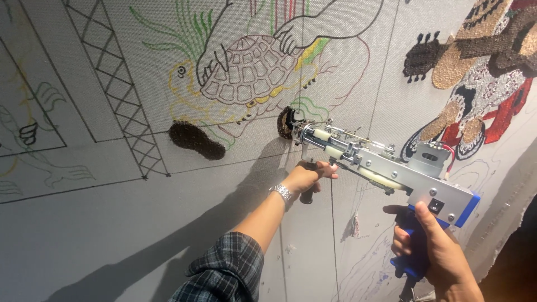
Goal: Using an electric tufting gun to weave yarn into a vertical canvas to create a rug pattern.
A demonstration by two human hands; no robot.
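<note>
Against the stretched grey cloth (112,223): tufting gun (386,170), rigid metal, probably heavy, needle at a dark tufted patch (286,122); left hand (307,176) fingers wrap its front handle, right hand (436,251) fingers grip its blue rear handle.

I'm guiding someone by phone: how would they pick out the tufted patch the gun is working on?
Find the turtle outline on the grey cloth. Below its rear sits a small dark tufted patch, touched by the tufting gun tip. Unlike the larger foot-shaped patch farther left, it is rounder and unfinished.
</note>
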